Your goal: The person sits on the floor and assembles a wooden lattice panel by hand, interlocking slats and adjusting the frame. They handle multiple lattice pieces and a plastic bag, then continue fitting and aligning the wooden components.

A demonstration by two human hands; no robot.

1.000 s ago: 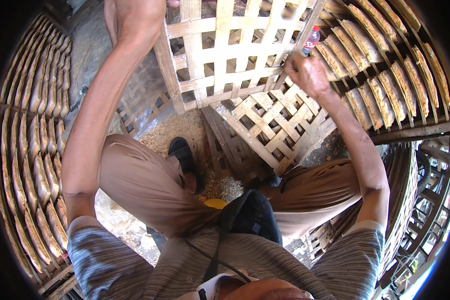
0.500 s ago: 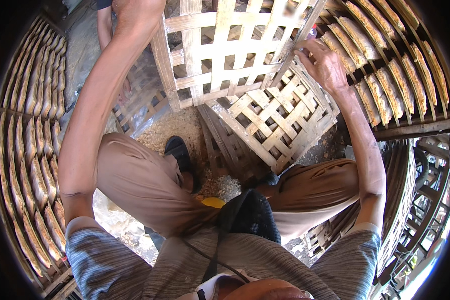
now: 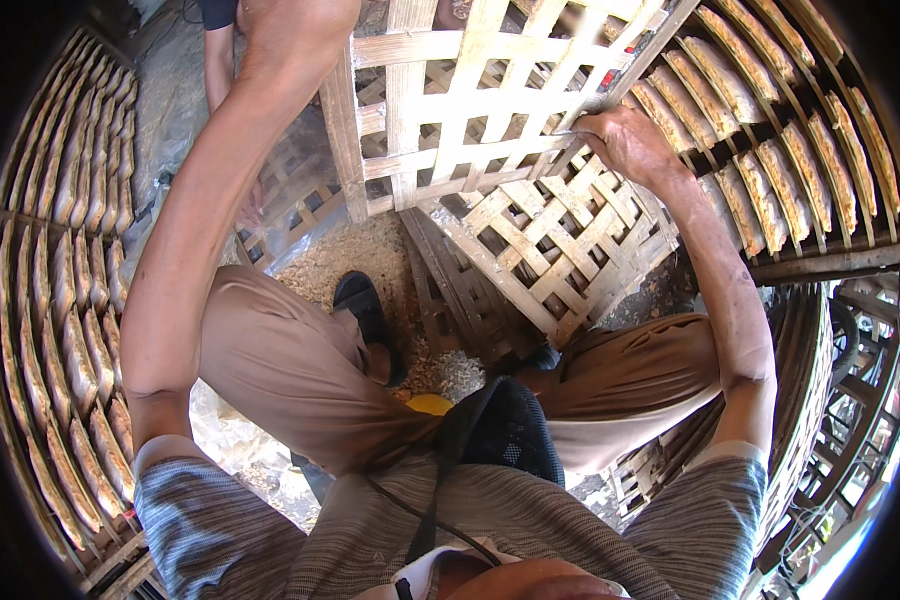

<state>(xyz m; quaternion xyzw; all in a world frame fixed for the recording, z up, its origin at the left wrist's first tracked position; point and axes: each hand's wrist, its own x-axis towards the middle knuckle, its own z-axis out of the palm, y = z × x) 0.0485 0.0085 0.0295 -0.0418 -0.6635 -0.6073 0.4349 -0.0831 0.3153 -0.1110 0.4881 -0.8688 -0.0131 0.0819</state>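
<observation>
The right hand [image 3: 630, 145] is holding the rack [image 3: 485, 105] by its right edge, maybe keeping it still; left hand [image 3: 305, 25], can't tell.

One wide fisheye view looks steeply down from head height — close above the striped shirt [image 3: 220, 515], facing past the knees [image 3: 240, 300] to the floor [image 3: 355, 255].

A loaded rack [image 3: 115, 562] lines the left edge, a second rack [image 3: 830, 263] fills the upper right, and pale shavings [image 3: 355, 250] lie around a dark sandal [image 3: 360, 303] just left of centre
</observation>
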